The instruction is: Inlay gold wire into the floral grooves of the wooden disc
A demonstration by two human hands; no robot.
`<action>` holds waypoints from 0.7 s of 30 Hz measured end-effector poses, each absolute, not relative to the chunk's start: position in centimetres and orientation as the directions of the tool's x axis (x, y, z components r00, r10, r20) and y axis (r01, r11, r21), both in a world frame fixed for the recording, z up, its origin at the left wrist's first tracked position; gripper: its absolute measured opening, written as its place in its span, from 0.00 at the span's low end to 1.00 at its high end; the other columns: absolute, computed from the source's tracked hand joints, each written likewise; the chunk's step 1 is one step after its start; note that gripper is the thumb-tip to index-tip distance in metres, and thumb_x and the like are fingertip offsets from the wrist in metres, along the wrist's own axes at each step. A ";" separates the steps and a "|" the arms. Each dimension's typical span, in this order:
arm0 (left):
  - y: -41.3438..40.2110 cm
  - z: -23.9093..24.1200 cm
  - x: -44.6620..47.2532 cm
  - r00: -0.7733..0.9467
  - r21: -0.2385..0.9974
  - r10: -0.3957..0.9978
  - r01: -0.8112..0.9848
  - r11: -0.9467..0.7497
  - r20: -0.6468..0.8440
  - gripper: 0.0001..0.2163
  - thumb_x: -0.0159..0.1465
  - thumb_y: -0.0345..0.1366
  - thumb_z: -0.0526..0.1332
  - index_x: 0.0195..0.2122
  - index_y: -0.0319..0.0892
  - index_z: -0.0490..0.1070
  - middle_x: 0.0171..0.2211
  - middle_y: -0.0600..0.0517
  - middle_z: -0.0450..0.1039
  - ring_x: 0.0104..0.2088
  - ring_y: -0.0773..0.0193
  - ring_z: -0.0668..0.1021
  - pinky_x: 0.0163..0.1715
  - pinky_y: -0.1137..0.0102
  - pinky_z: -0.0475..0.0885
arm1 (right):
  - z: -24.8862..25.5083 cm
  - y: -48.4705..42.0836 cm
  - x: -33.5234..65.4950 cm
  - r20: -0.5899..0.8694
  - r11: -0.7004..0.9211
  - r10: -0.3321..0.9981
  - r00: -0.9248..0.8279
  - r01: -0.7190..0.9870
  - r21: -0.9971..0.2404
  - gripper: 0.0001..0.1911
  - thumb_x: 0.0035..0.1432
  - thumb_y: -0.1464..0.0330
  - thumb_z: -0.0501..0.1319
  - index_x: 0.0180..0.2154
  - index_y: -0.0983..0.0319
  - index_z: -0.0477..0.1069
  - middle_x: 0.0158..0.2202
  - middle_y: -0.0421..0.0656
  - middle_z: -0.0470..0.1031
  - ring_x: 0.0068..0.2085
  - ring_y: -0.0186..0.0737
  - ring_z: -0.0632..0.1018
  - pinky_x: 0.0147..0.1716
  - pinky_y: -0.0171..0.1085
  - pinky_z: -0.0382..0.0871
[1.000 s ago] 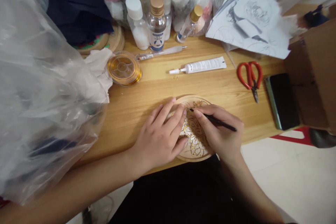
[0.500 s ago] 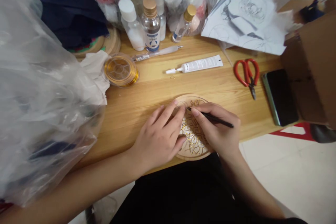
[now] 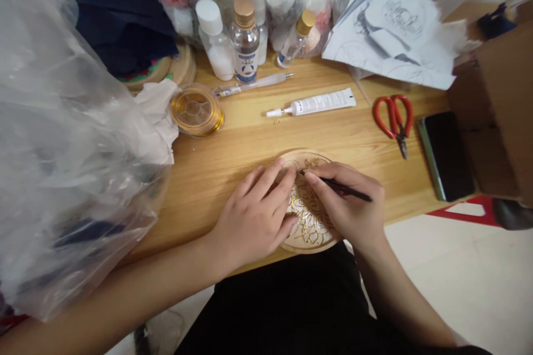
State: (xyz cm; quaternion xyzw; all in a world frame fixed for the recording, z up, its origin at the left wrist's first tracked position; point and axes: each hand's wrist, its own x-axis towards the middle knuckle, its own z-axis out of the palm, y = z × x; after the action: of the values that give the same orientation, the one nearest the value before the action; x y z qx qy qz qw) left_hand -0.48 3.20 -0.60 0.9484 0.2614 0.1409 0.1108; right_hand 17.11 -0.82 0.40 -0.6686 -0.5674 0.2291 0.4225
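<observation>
A round wooden disc (image 3: 310, 247) lies at the table's front edge, with gold wire (image 3: 310, 216) bent into a flower-like pattern on its pale face. My left hand (image 3: 258, 216) rests palm down over the disc's left side, fingers stretched out, fingertips near the upper part of the drawing. In my right hand (image 3: 353, 199) are dark tweezers (image 3: 347, 188), pinched like a pen, their tip touching or just above the disc close to my left index fingertip. Whether the tip grips a bit of wire is too small to tell.
Behind the disc lie a glue tube (image 3: 322, 104), a pen (image 3: 262, 83) and a spool of gold wire (image 3: 197, 111). Red-handled pliers (image 3: 395, 119) and a phone (image 3: 447, 155) are to the right. Bottles (image 3: 245, 44) and drawn papers (image 3: 395, 33) stand behind; a plastic bag (image 3: 70, 150) fills the left.
The whole view has shifted slightly, so things appear a little further right. Both hands and the tweezers keep nearly the same place on the disc.
</observation>
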 end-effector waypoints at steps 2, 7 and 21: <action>3.2 -0.6 -0.5 0.822 0.291 0.526 0.460 -0.839 0.219 0.17 0.68 0.40 0.53 0.47 0.33 0.75 0.59 0.46 0.67 0.61 0.50 0.65 0.57 0.58 0.63 | 0.5 -0.7 17.2 0.197 0.029 0.955 0.223 0.590 -0.807 0.03 0.56 0.73 0.65 0.33 0.60 0.77 0.31 0.39 0.80 0.32 0.34 0.79 0.32 0.34 0.75; 3.2 -0.6 -0.5 0.820 0.292 0.524 0.455 -0.841 0.232 0.19 0.68 0.40 0.54 0.51 0.30 0.72 0.59 0.45 0.68 0.61 0.50 0.65 0.56 0.57 0.62 | 0.8 -0.2 18.0 0.248 0.161 0.967 0.050 0.635 -0.756 0.04 0.56 0.75 0.64 0.34 0.61 0.76 0.33 0.41 0.80 0.34 0.35 0.79 0.36 0.35 0.75; 3.2 -0.8 -0.5 0.814 0.291 0.527 0.457 -0.840 0.244 0.18 0.68 0.40 0.54 0.51 0.30 0.71 0.56 0.44 0.70 0.60 0.48 0.66 0.54 0.57 0.64 | 1.2 0.6 18.9 0.081 0.010 0.990 0.117 0.508 -0.861 0.01 0.55 0.72 0.66 0.32 0.60 0.76 0.31 0.38 0.80 0.32 0.31 0.79 0.31 0.31 0.74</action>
State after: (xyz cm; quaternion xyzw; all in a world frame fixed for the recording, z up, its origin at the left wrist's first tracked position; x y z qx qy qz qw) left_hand -0.47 3.23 -0.84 0.9459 0.2603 0.1594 0.1098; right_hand 18.91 0.55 1.17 -0.6342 -0.5906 0.3045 0.3953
